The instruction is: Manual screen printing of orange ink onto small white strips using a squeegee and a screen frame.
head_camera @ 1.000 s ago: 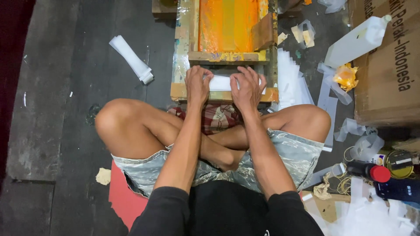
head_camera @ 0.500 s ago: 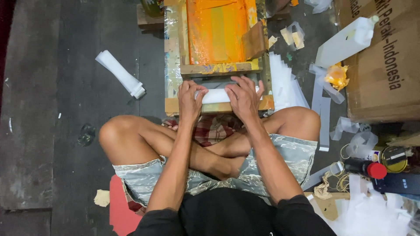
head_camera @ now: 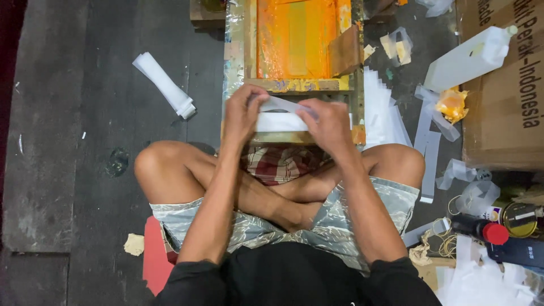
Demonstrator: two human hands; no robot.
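Observation:
I sit cross-legged on a dark floor in front of a wooden screen-printing frame (head_camera: pixel 243 56) with an orange-stained mesh (head_camera: pixel 294 39). My left hand (head_camera: pixel 243 113) and my right hand (head_camera: pixel 326 122) both pinch a clear plastic strip (head_camera: pixel 283 105), lifted just above the frame's near edge. A stack of white strips (head_camera: pixel 277 122) lies on the frame beneath my hands. A wooden squeegee (head_camera: pixel 344 50) leans on the right side of the mesh.
A bundle of white strips (head_camera: pixel 167 85) lies on the floor to the left. On the right are a white plastic jug (head_camera: pixel 467 59), a large cardboard box (head_camera: pixel 504 90), an orange crumpled wrapper (head_camera: pixel 451 105), loose clear strips (head_camera: pixel 430 153), a red-capped bottle (head_camera: pixel 481 229) and a tin (head_camera: pixel 518 218).
Both hands rose from the frame's near edge, lifting a clear strip between them. The camera tilted, so the frame sits lower in view.

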